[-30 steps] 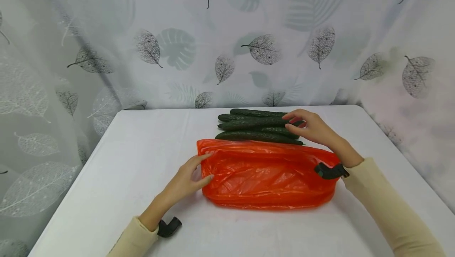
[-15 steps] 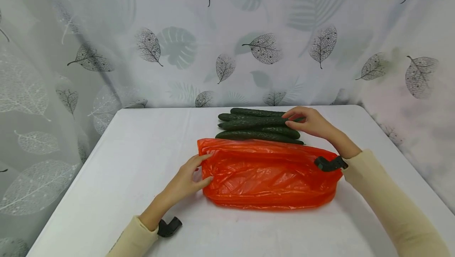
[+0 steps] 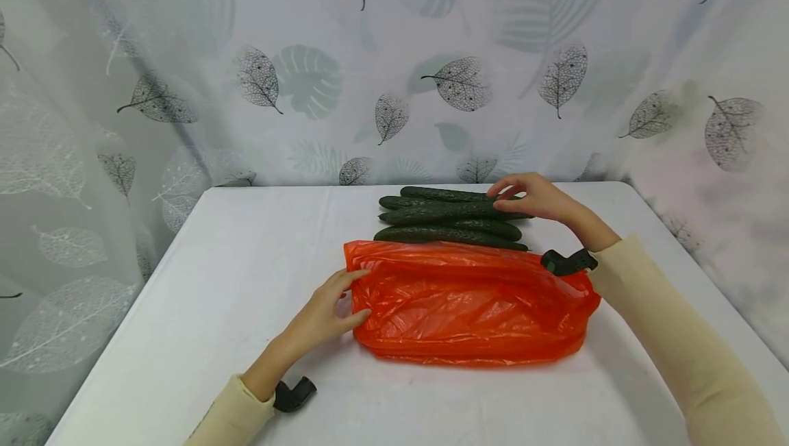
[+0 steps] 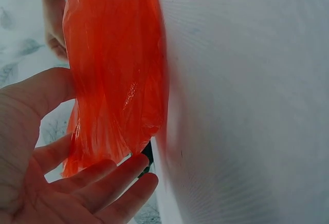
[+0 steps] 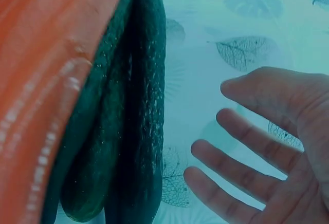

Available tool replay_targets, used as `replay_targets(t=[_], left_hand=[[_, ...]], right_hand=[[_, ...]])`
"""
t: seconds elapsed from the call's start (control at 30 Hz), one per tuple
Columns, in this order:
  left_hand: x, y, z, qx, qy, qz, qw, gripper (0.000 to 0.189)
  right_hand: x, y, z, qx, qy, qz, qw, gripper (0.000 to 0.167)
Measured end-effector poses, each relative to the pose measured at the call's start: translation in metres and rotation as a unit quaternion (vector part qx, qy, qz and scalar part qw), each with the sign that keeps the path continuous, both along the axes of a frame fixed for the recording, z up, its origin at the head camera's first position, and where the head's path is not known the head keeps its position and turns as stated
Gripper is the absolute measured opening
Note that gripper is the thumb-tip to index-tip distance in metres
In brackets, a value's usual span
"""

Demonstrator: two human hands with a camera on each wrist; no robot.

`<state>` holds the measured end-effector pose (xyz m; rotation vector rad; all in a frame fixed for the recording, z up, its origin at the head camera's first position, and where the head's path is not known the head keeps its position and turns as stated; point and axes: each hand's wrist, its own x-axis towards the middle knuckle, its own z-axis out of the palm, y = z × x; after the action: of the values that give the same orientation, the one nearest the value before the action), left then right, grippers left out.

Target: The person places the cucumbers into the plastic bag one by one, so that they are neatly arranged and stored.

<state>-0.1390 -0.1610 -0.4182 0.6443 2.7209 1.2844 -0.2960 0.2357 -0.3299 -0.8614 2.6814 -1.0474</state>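
Observation:
A red plastic bag (image 3: 468, 309) lies lengthwise on the table, creased and bulging; its contents cannot be seen. At its left end is my left hand (image 3: 323, 305), thumb and fingers spread and relaxed, the tips at the plastic. In the left wrist view the fingers (image 4: 110, 188) reach past the edge of the bag (image 4: 115, 64). Several dark green cucumbers (image 3: 431, 213) lie stacked behind the bag. My right hand (image 3: 533, 196) hovers over their right ends, fingers loosely bent. The right wrist view shows that hand (image 5: 272, 162) apart from the cucumbers (image 5: 146, 106), with nothing in it.
A white table (image 3: 246, 254) carries everything. Behind it and along both sides hangs a pale curtain (image 3: 345, 76) printed with leaves. A black wrist strap piece (image 3: 294, 394) sticks out at the left wrist, another (image 3: 568, 262) at the right wrist above the bag.
My right hand has risen slightly away from the cucumbers' right ends, toward the back. The left hand and the cucumbers stay almost as they were.

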Motion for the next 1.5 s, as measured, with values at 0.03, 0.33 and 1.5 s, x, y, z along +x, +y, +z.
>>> replay_targets(t=[0.03,0.33,1.5], left_hand=[[0.000,0.000,0.000,0.000,-0.002,0.000,1.0000,0.065],[-0.001,-0.001,-0.001,0.004,-0.006,-0.004,1.0000,0.064],[0.000,-0.002,-0.003,0.007,0.010,-0.018,0.9998,0.061]], right_hand=[[-0.002,0.000,0.000,-0.001,-0.005,0.002,1.0000,0.027],[-0.016,0.003,-0.007,-0.031,-0.080,0.020,0.9961,0.035],[-0.059,-0.012,-0.054,0.025,-0.094,0.028,0.9949,0.047]])
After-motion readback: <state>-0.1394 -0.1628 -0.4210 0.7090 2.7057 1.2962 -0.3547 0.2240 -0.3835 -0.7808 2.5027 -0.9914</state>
